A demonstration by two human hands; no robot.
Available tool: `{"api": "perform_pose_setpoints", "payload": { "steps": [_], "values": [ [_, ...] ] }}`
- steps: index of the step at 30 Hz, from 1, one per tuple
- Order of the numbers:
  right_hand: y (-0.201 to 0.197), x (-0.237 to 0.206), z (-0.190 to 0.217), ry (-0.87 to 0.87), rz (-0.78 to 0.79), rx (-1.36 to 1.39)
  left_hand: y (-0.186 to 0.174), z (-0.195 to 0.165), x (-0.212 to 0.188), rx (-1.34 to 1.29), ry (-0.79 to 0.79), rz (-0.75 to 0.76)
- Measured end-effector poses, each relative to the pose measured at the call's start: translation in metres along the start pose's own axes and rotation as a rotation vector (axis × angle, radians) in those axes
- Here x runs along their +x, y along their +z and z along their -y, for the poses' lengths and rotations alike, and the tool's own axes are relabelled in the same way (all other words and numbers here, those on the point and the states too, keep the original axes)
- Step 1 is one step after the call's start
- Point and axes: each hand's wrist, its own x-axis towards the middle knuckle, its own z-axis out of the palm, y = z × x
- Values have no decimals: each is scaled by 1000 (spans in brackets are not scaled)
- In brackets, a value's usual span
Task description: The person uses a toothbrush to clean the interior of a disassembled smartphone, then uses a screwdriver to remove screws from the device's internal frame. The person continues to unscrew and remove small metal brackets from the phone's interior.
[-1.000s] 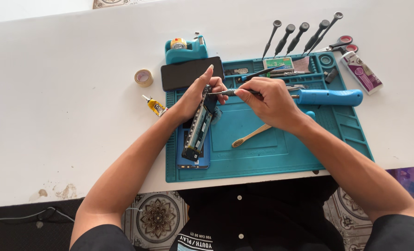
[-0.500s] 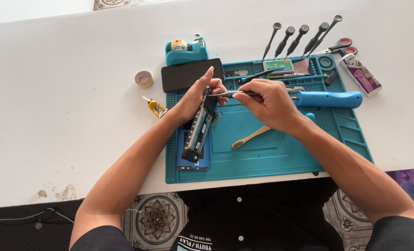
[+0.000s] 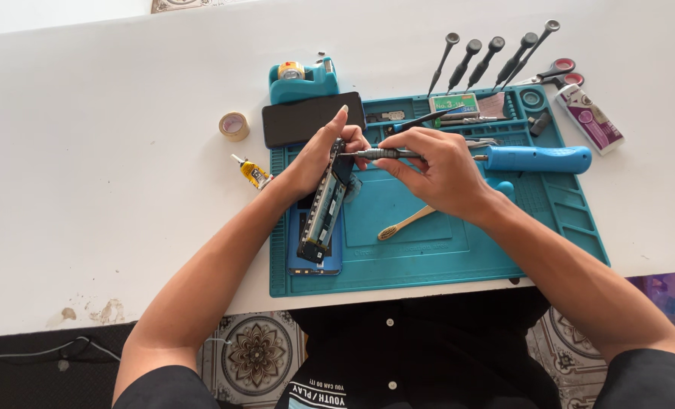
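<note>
My left hand (image 3: pixel 316 157) holds an opened phone frame (image 3: pixel 324 206) on its edge, tilted up over the teal work mat (image 3: pixel 459 250). Under it a blue phone part (image 3: pixel 312 261) lies flat on the mat. My right hand (image 3: pixel 437 170) grips a slim grey screwdriver (image 3: pixel 379 154) held level, its tip against the upper end of the phone frame beside my left fingers. A wooden-handled brush (image 3: pixel 407 222) lies on the mat just below my right hand.
A blue-handled tool (image 3: pixel 536 159) lies on the mat at right. Several screwdrivers (image 3: pixel 489 59) and red-handled scissors (image 3: pixel 559 72) are at the back. A black phone (image 3: pixel 307 117), teal tape dispenser (image 3: pixel 301 78), tape roll (image 3: pixel 234 126) and yellow glue tube (image 3: pixel 252 172) lie left.
Both hands have stayed at the phone frame with the screwdriver tip on its upper end; only slight shifts of the fingers show.
</note>
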Motion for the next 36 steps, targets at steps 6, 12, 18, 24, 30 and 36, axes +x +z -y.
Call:
{"api": "perform_pose_setpoints", "payload": {
  "steps": [6,12,18,24,30,36],
  "values": [
    [-2,-1,-2,14,-91,51,0,1,2,46,27,11],
    [-8,2,-4,19,-217,-40,-1,-3,1,-102,52,-8],
    [-7,2,-5,38,-236,-53,0,-4,1,-175,111,-55],
    [-6,2,-6,64,-218,-42,-1,0,2,-230,79,-43],
    [-5,2,-8,40,-220,-42,-4,3,3,-233,66,-36],
    [-5,2,-7,39,-226,-28,-8,8,7,-278,15,-82]
  ]
}}
